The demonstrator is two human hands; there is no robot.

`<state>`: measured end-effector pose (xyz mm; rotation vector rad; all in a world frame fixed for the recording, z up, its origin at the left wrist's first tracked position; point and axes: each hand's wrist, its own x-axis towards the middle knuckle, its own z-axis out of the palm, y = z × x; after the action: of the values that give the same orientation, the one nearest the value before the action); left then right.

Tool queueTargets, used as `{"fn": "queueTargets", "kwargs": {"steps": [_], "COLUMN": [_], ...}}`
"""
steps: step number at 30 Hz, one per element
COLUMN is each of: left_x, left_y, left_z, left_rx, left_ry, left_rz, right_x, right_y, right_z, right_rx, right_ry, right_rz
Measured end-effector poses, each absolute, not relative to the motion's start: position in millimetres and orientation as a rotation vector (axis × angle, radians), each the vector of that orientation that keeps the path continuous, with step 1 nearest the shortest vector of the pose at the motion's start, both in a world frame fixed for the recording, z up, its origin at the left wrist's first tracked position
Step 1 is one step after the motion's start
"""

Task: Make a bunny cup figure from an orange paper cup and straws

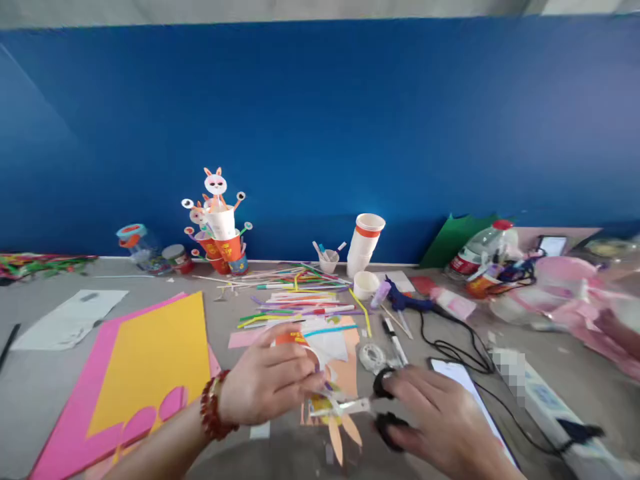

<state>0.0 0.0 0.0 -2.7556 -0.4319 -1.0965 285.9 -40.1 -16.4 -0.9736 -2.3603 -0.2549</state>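
My left hand point(270, 380), with a red beaded bracelet on its wrist, is closed round an orange and white paper cup point(293, 339). A bit of purple shows at the cup's rim, partly hidden by my fingers. My right hand point(435, 417) has its fingers in the black handles of a pair of scissors point(355, 405). The blades are spread and point left, just below the cup; whether they touch it I cannot tell. Under the blades lie paper cut-outs, among them two peach ear shapes point(345, 437). Motion blurs the right hand.
Drinking straws point(300, 300) lie across the middle. Yellow and pink sheets point(155, 360) are at left. Behind stand decorated cups point(220, 223) and a stack of white cups point(366, 243). At right are a glue gun point(407, 300), its cord, a phone point(463, 387) and a power strip point(545, 400).
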Motion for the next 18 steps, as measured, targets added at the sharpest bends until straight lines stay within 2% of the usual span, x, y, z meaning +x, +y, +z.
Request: {"fn": "queueTargets", "kwargs": {"steps": [10,18], "left_x": [0,0], "left_y": [1,0], "left_z": [0,2], "left_rx": [-2.788,-2.794], "left_ry": [-0.418,-0.449], "left_rz": [-1.101,-1.076], "right_x": [286,286], "right_y": [-39,-37], "right_z": [-24,-27], "right_rx": [-0.979,-0.929], "right_ry": [-2.427,-2.408], "right_rz": [-0.081,-0.074]}}
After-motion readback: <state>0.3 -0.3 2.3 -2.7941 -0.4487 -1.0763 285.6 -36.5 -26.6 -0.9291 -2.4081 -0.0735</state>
